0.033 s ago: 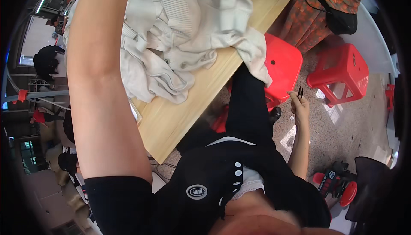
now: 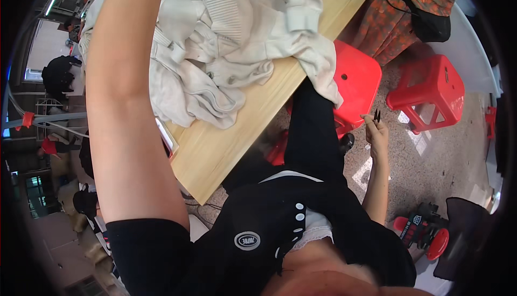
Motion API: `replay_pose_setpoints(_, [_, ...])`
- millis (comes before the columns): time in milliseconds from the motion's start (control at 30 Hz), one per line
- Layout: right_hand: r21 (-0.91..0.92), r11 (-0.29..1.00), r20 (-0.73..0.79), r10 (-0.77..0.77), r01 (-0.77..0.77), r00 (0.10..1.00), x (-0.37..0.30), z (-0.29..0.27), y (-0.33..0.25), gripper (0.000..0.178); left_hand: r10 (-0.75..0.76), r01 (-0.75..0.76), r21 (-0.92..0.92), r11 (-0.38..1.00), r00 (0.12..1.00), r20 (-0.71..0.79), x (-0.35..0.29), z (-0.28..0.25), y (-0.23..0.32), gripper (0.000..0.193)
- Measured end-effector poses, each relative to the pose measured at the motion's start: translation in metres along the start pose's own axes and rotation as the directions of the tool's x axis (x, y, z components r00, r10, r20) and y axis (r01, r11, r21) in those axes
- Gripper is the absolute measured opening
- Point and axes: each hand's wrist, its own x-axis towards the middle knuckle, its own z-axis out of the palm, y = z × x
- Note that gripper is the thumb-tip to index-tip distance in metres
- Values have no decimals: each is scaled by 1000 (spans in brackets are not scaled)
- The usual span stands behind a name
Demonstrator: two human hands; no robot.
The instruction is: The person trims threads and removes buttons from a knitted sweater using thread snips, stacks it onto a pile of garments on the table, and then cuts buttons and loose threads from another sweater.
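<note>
My left arm [image 2: 126, 102] reaches up across the view, and its hand lies beyond the top edge. Beside that arm, a heap of cream knitted garments [image 2: 226, 26] with ribbed parts covers much of the wooden table [image 2: 215, 156]. One piece of the knitwear hangs over the table edge towards my leg. Down at my right side, away from the cloth, my right hand [image 2: 378, 134] is closed on small dark thread snips [image 2: 377, 116]. Their two pointed blades stick up past the fingers, slightly apart.
A red plastic stool [image 2: 358, 80] stands against the table edge, with another red stool [image 2: 431, 94] farther right. Orange-patterned cloth [image 2: 390, 21] and a black bag [image 2: 431, 26] are at the upper right. A flat, phone-like object [image 2: 168, 137] lies by my left arm.
My left arm has shifted very slightly left, showing more of the flat object beside it. The hanging knitwear has moved a touch. My right hand stays in place with the snips.
</note>
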Motion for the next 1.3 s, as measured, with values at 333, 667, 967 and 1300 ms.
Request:
replay_pose_setpoints(333, [-50,999,104,28,-22,994,7,37,-1,20,-255,-198,885,422,911,326,-219,-36,-86,57])
replay_pose_setpoints(667, [-128,991,251,-12,45,968,-13,106,-39,20,-228,-92,720,688,915,334,-370,-80,-147,57])
replay_pose_setpoints(967, [-294,934,337,-99,204,936,-2,132,-35,18,-102,79,388,918,994,37,-347,-114,-143,36])
replay_pose_setpoints(1300, [-259,956,307,-52,136,950,-15,132,-37,16,435,83,951,299,875,-213,-180,-273,-127,67])
